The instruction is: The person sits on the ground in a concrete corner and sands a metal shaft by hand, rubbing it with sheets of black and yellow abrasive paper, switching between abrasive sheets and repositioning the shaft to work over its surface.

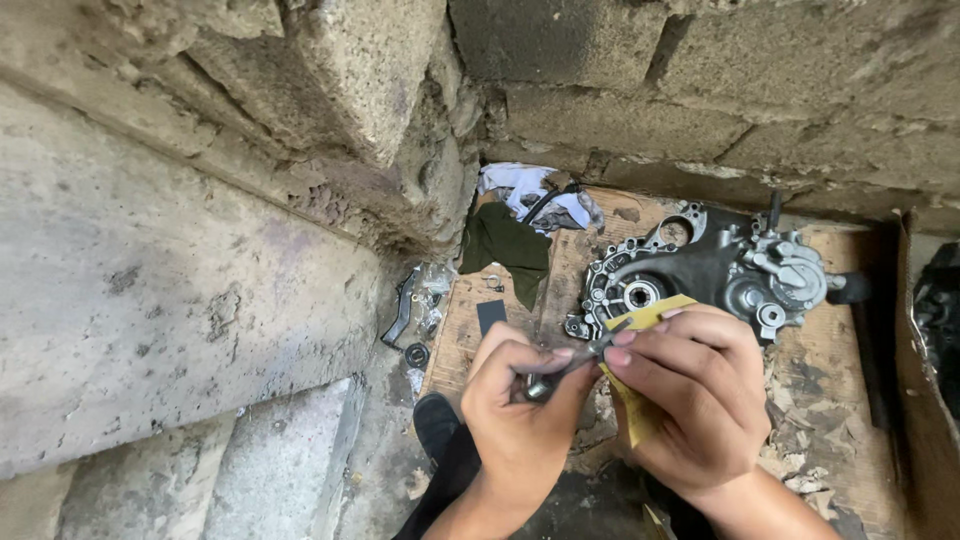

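Both hands clamped: left hand [520,405] grips a small metal part [570,367], right hand [690,385] pinches yellow sandpaper [640,400] against it

Soft even daylight, no glare. Deep shadow in the wall corner [440,200] and far right edge. Centre sharp; block walls bow at the edges from wide-angle distortion.

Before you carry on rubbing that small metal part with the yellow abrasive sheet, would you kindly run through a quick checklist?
1. Left hand grips small metal part: ok.
2. Right hand pinches yellow abrasive sheet against it: ok.
3. Part's surface condition: cannot tell, fingers cover it.
4. Engine casing resting flat on wooden board: ok.
5. Board tidy: not ok, flakes and debris lie about.
6. Dark green cloth within reach: ok.
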